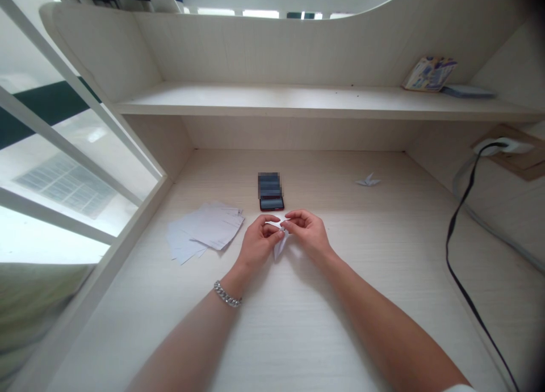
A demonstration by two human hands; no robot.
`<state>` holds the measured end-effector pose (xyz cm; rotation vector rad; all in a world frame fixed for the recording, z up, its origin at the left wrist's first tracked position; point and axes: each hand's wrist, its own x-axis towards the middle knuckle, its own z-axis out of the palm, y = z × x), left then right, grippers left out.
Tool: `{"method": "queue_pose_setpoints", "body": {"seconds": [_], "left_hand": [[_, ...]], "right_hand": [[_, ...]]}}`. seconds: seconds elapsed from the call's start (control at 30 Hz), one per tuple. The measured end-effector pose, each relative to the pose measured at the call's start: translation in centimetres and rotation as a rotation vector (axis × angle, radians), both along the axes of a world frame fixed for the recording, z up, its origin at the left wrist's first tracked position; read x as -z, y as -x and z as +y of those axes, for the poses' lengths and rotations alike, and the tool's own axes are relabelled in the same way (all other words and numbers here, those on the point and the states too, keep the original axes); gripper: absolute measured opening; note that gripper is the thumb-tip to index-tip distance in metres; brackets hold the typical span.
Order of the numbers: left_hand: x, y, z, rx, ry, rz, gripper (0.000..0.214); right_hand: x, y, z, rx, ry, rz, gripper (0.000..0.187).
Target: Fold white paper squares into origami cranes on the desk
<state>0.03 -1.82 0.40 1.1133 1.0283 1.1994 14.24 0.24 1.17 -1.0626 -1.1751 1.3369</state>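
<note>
Desk (298,324): pale wood-grain, set in an alcove w/ one shelf (255,100) above. On the shelf, far right: a colourful booklet (429,73) leaning on the wall, a flat grey item just beside it, can't tell what.

Phone (271,192), red-edged case, lies flat at desk centre w/ screen up, just beyond the hands and not touching them. Loose stack of white sheets (206,230) fanned out left of the left hand, near but apart. Small folded paper figure (368,180) sits alone towards the back right, well apart from both hands. Black cable (460,256) runs from a plug at the wall socket (504,147) on the right side, down across the desk's right part and out of frame at the bottom; it's well clear of the arms. Nothing lies btwn the hands and the phone or the sheets.

Work item: a small white paper piece (280,241), partly folded, held btwn both hands right in front of the phone. Upper part is covered by fingertips; a pointed lower flap hangs towards the desk. Can't tell if the tip touches the surface.

Left hand (258,241): thumb and forefinger pinched on the piece's left side, other fingers curled, wrist low near the desk, chain bracelet (227,295) on the wrist. Right hand (309,230): fingertips closed on the piece's top right, knuckles up, fingers bent inward towards the left hand. The two hands' fingertips meet at the paper. Both forearms are bare and come in from the bottom edge, converging in a V.
</note>
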Motion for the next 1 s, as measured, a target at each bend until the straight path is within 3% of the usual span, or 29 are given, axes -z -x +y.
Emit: {"method": "queue_pose_setpoints", "body": {"seconds": [0.23,0.47,0.73,1.0], "left_hand": [[0.04,0.00,-0.08,-0.006,-0.004,0.011,0.033],[0.01,0.01,-0.02,-0.050,0.003,0.012,0.035],[-0.07,-0.06,-0.05,-0.022,-0.016,-0.003,0.033],[-0.50,-0.41,-0.39,-0.086,-0.002,0.045,0.035]], "right_hand": [[0.13,-0.04,-0.02,0.026,-0.060,-0.014,0.024],[0.27,-0.06,0.12,-0.046,-0.021,0.041,0.030],[0.05,0.10,0.02,0.020,-0.049,0.044,0.027],[0.19,0.09,0.00,0.049,-0.070,-0.024,0.031]]}}
